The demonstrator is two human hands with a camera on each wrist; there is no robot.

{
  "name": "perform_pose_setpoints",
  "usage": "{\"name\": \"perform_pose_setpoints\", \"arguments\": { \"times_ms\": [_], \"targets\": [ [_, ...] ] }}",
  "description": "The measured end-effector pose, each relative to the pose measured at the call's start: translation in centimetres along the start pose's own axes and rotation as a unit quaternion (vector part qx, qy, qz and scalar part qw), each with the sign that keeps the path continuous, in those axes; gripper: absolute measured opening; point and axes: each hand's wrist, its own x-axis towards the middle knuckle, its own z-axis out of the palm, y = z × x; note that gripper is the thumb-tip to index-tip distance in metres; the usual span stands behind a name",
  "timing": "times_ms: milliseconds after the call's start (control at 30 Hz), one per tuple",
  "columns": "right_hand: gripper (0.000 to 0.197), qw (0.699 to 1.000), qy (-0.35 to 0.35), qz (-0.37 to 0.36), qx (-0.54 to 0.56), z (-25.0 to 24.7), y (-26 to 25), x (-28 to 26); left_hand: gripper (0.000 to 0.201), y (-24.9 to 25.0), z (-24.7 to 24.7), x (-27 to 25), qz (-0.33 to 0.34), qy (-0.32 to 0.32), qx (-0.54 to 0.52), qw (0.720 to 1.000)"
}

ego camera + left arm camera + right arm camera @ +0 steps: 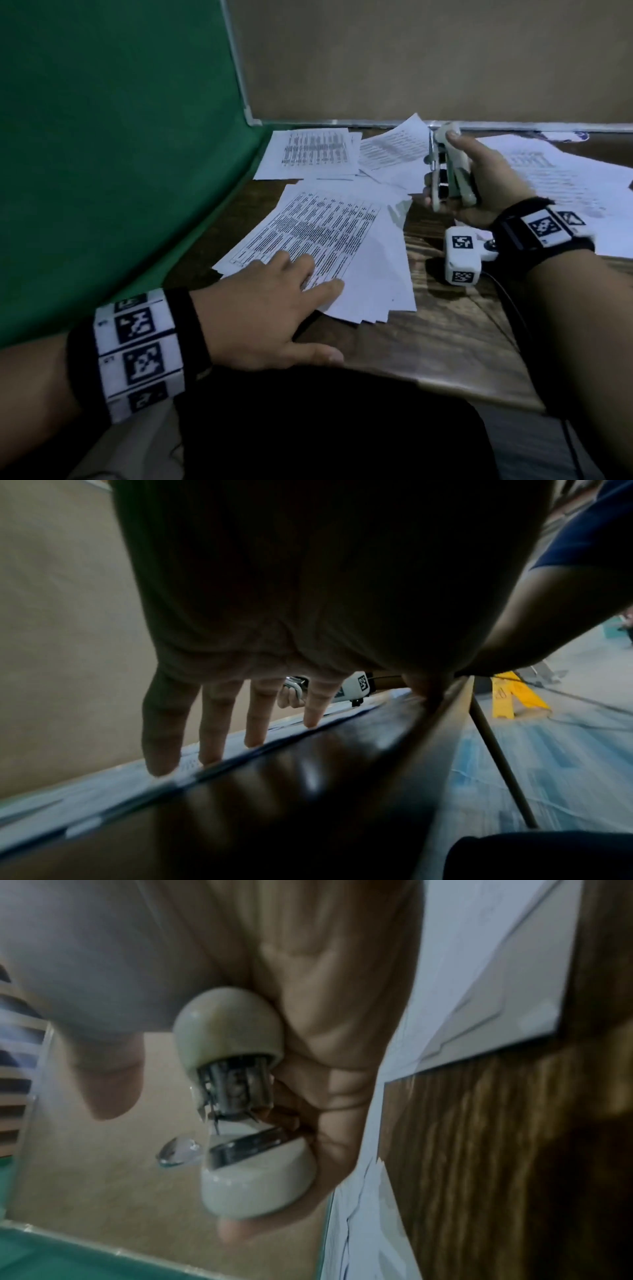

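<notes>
A fanned stack of printed sheets (342, 246) lies on the wooden table (428, 342) near me. My left hand (274, 308) rests flat on the stack's near corner, fingers (212, 723) straight and spread on the paper. My right hand (479, 185) holds a pale grey stapler (448, 171) in the air above the table, thumb on its top, fingers curled round its base. In the right wrist view the stapler (246, 1110) shows its metal mouth slightly apart, with nothing in it.
More printed sheets (315, 150) lie at the back left and others (548, 171) at the right. A green panel (102, 154) walls the left side, a beige wall (411, 61) the back. A yellow floor sign (514, 696) stands beyond the table.
</notes>
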Motion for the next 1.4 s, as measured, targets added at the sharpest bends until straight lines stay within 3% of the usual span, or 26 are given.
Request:
{"name": "perform_pose_setpoints", "arguments": {
  "times_ms": [67,100,167,233,367,533,567,633,700,767,800,900,967,1033,1200,1333,1400],
  "targets": [
    [0.038,1.000,-0.004,0.006,-0.015,0.5,0.0,-0.5,0.102,0.9,0.7,-0.7,0.006,0.029,0.002,1.000],
    [0.041,1.000,-0.005,0.011,-0.019,0.5,0.0,-0.6,0.099,1.3,1.2,-1.0,0.018,0.078,-0.002,0.997],
    [0.045,1.000,-0.002,0.021,-0.021,0.3,0.0,-0.6,0.074,2.4,2.3,-1.6,0.056,0.197,-0.030,0.978],
    [0.047,1.000,-0.003,0.017,-0.017,0.1,-0.1,-0.5,0.050,3.2,3.4,-2.0,0.087,0.264,-0.076,0.958],
    [0.049,1.000,-0.015,0.008,-0.004,-0.2,-0.2,-0.2,0.019,1.7,1.6,-2.7,0.115,0.278,-0.205,0.931],
    [0.054,0.998,0.012,-0.043,0.050,-0.4,-0.4,0.7,0.023,-6.2,-4.7,0.1,-0.048,0.285,-0.288,0.913],
    [0.055,0.996,0.026,-0.061,0.066,-0.4,-0.5,0.9,0.023,-7.8,-5.5,1.1,-0.060,0.278,-0.349,0.893],
    [0.058,0.990,0.054,-0.097,0.087,-0.3,-0.6,1.3,0.027,-9.5,-6.7,3.1,-0.054,0.278,-0.490,0.825],
    [0.059,0.982,0.069,-0.150,0.087,-0.1,-0.8,1.5,0.065,-10.2,-7.7,5.2,-0.030,0.282,-0.542,0.791],
    [0.047,0.970,0.089,-0.218,0.052,0.2,-1.1,1.2,0.082,-10.1,-8.3,7.2,-0.003,0.288,-0.531,0.797],
    [0.038,0.962,0.098,-0.255,0.013,0.4,-1.4,0.9,0.081,-10.1,-8.7,8.2,0.009,0.294,-0.515,0.805],
    [0.025,0.936,0.087,-0.328,-0.092,1.2,-2.1,-0.5,0.041,-10.2,-9.9,10.6,0.022,0.308,-0.439,0.844],
    [0.031,0.939,0.056,-0.320,-0.115,2.0,-2.3,-1.2,0.012,-10.5,-10.5,12.1,0.015,0.311,-0.409,0.858],
    [0.037,0.949,0.019,-0.286,-0.131,3.0,-2.3,-1.5,0.007,-10.7,-10.6,13.5,0.005,0.311,-0.425,0.850],
    [0.016,0.954,-0.006,-0.205,-0.217,4.2,-1.2,-0.7,0.024,-11.2,-8.2,15.4,0.036,0.304,-0.532,0.790],
    [0.019,0.942,-0.016,-0.177,-0.284,4.3,-0.7,-0.3,0.040,-10.8,-6.7,14.9,0.095,0.268,-0.582,0.762],
    [0.023,0.936,-0.034,-0.175,-0.305,4.3,-0.5,-0.5,0.037,-10.5,-6.2,14.5,0.117,0.266,-0.596,0.749]
  ]
}}
